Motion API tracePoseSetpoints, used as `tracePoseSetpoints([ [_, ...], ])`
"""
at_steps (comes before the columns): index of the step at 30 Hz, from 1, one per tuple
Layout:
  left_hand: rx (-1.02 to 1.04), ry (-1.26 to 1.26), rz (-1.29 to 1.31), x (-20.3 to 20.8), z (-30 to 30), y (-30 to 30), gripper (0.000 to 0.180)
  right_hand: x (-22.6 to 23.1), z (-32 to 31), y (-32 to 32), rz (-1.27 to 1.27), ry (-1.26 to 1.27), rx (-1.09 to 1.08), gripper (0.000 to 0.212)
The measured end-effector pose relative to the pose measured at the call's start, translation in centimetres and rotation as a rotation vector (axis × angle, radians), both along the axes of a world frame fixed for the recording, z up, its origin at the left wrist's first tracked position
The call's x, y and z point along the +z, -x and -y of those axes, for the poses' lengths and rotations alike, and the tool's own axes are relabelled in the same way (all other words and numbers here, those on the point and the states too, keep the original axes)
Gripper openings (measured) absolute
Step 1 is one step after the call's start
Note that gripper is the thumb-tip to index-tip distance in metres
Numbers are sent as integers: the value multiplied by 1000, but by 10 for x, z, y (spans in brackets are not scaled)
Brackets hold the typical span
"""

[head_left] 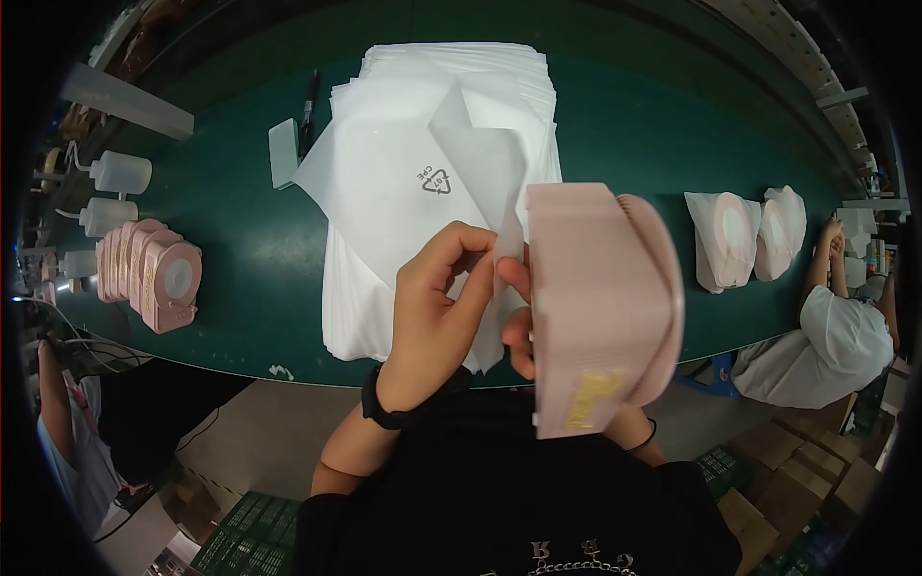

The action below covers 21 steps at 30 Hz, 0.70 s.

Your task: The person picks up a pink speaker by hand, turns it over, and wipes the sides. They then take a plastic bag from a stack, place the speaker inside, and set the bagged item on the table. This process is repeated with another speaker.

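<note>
A frosted white plastic bag [394, 163] with a dark recycling mark lies askew on top of a thick stack of such bags [355, 312]. My left hand [437, 307] pinches the bag's near right edge between thumb and fingers. My right hand [520, 341] holds a pink plastic housing [586, 298] on its side, with gold lettering and a rounded raised part. Most of that hand is hidden behind the housing. Its visible fingertips are close to the bag's edge; whether they touch it, I cannot tell. The housing is slightly blurred.
Several bare pink housings [173, 278] stand in a row at left, near white bottles [125, 173]. A black pen [308, 115] and a pale block [283, 154] lie beside the stack. Bagged housings [725, 240] stand at right on the green table [624, 115]. A person [826, 336] sits at far right.
</note>
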<state>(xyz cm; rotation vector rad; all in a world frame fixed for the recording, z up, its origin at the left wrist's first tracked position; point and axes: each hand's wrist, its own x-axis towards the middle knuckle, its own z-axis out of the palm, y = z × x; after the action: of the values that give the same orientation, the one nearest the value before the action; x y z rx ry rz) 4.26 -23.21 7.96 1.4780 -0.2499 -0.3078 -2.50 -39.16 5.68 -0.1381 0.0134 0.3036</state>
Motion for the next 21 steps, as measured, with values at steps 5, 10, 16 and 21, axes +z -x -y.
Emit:
tracePoseSetpoints([
  [5, 30, 150, -140, -7, -2, 1, 11, -20, 7, -5, 36, -49, 35, 75],
  [10, 57, 519, -295, -9, -18, -13, 14, -28, 17, -11, 119, -267, 19, 69],
  [16, -94, 25, -138, 4, -3, 5, 15, -24, 13, -11, 156, -263, 43, 71],
  [21, -109, 193, -281, -14, -16, 0, 15, -23, 14, -11, 84, -286, 118, 72],
])
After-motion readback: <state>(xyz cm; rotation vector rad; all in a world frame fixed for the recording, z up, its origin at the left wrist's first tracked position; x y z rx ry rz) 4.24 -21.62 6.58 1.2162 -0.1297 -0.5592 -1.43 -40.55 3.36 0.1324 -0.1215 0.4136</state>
